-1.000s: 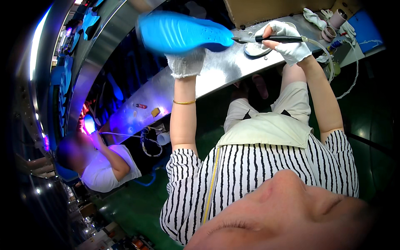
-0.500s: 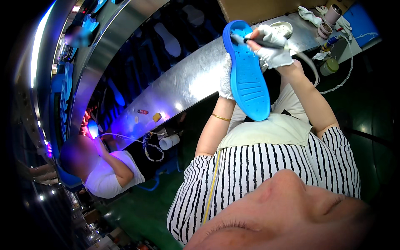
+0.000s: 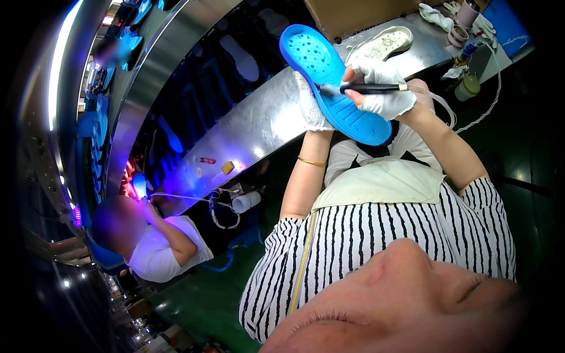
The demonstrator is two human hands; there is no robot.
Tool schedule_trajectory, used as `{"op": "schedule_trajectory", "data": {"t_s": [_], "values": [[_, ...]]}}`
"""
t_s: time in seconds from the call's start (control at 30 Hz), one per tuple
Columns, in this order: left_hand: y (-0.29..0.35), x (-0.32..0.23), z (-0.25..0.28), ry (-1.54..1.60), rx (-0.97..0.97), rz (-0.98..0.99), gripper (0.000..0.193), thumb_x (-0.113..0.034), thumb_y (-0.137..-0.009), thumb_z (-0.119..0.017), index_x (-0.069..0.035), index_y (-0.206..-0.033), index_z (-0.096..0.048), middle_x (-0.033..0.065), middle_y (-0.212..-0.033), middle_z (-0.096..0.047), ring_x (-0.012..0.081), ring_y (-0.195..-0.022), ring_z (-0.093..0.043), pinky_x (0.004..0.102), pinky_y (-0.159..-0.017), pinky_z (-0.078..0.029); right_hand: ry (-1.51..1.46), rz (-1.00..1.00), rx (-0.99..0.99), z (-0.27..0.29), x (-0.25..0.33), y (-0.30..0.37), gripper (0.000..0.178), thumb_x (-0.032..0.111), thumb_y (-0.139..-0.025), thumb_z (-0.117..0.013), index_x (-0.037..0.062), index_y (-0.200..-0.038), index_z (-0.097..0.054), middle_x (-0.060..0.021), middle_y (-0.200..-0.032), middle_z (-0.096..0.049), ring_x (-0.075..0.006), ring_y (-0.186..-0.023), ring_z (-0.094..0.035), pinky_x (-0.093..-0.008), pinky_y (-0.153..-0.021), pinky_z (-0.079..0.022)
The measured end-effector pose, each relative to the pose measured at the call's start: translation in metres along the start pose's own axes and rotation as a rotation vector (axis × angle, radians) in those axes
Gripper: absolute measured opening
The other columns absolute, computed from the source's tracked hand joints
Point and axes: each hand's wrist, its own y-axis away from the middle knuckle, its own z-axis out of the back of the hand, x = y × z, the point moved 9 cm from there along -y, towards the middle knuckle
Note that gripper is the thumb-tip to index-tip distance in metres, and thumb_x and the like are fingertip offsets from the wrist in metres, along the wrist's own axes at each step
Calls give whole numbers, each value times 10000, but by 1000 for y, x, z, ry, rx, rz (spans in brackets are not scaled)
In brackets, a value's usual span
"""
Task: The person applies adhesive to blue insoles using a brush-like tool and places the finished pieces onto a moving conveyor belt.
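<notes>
A blue shoe sole (image 3: 348, 110) with small holes in its upper end and grooves toward its lower end is tilted in front of me, over the edge of the metal bench. My left hand (image 3: 313, 105), in a white fingerless glove, grips its left side from beneath; some of the fingers are hidden behind the sole. In my right hand (image 3: 376, 88), gloved alike, is a black-handled brush (image 3: 372, 89) with a pale hose running from its back end. The brush's greyish tip rests at the sole's left edge, near the middle.
A white sole (image 3: 385, 44) lies on the metal bench (image 3: 259, 126) beyond my right hand. Gloves (image 3: 435, 16), a tape roll (image 3: 458, 35) and a jar (image 3: 468, 87) sit at the far right. Dark racks of soles (image 3: 238, 57) stand behind. To the left, a co-worker (image 3: 162, 247) holds a lit sole.
The sole has tilted, its upper end swinging left. My right hand has brought the brush from the upper end down to the middle of the left edge. More of the white sole shows.
</notes>
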Motion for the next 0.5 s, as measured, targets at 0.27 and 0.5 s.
{"op": "schedule_trajectory", "data": {"t_s": [0.27, 0.5], "values": [[-15, -24, 7, 6, -34, -71, 751, -662, -910, -393, -117, -1426, -364, 172, -1358, -490, 339, -1178, -522, 490, -1021, -421, -111, -87, 118, -9, 5, 9, 190, 10, -738, -683, 55, -911, -617, -88, -830, -611, -226, -778, -617, -309, -713, -501], [-20, -36, 1, -40, 4, -72, 773, -678, -896, -403, -120, -1429, -362, 201, -1346, -497, 351, -1176, -526, 492, -1002, -444, -54, -32, 162, -12, 10, 12, 170, 28, -748, -699, 39, -899, -623, -66, -816, -616, -168, -761, -595, -289, -719, -491]]}}
